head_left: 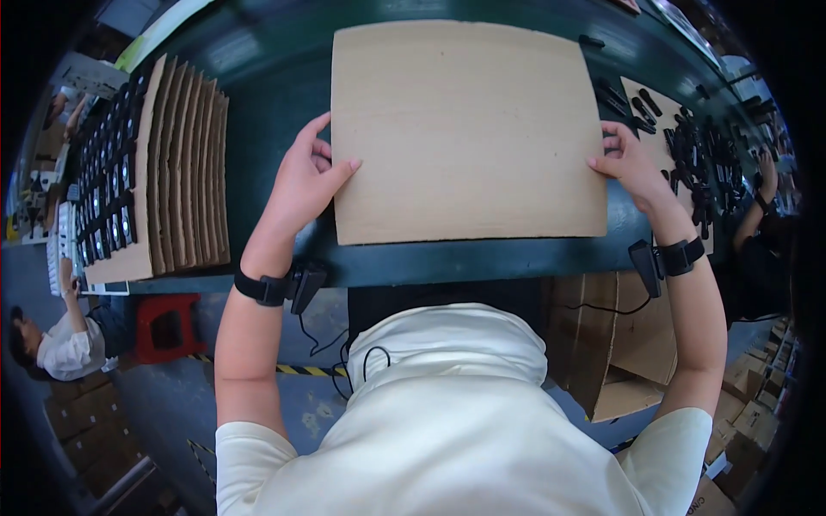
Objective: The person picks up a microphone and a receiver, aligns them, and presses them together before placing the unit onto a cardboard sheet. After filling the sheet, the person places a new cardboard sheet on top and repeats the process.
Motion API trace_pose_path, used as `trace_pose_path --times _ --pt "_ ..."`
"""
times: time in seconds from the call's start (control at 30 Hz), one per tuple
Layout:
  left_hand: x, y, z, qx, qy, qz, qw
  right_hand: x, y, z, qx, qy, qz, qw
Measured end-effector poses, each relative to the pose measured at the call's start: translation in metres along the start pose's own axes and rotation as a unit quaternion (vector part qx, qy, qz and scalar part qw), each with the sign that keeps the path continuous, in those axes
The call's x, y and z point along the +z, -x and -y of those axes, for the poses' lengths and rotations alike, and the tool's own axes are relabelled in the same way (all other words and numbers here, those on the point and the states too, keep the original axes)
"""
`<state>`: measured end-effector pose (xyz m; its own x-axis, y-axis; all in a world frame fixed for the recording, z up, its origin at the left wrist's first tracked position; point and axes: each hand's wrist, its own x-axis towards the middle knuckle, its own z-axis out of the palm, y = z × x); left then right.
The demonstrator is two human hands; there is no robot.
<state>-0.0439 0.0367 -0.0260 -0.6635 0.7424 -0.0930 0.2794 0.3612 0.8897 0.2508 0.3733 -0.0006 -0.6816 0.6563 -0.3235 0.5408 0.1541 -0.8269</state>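
A green worktable (274, 86) lies beneath the hands (307, 179). Left of them, 1 red stool (167, 304) stands on grey floor (163, 404).

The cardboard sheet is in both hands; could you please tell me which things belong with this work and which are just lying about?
In the work:
- sheet, between left hand and right hand
- likely the cardboard stack
- likely the black parts

Apparently just about:
- red stool
- box below the table
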Motion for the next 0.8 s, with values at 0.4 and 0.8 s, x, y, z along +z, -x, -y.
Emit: trace_pose_path --times 0.4,0.8 --pt "0.024 0.012 0.01 0.07 0.125 0.017 0.99 0.01 0.009 0.0 -0.014 -0.07 0.013 0.997" --pt "0.028 0.012 0.0 0.054 0.146 0.011 0.988 0.007 0.002 -0.006 -0.018 -0.048 -0.001 0.999"
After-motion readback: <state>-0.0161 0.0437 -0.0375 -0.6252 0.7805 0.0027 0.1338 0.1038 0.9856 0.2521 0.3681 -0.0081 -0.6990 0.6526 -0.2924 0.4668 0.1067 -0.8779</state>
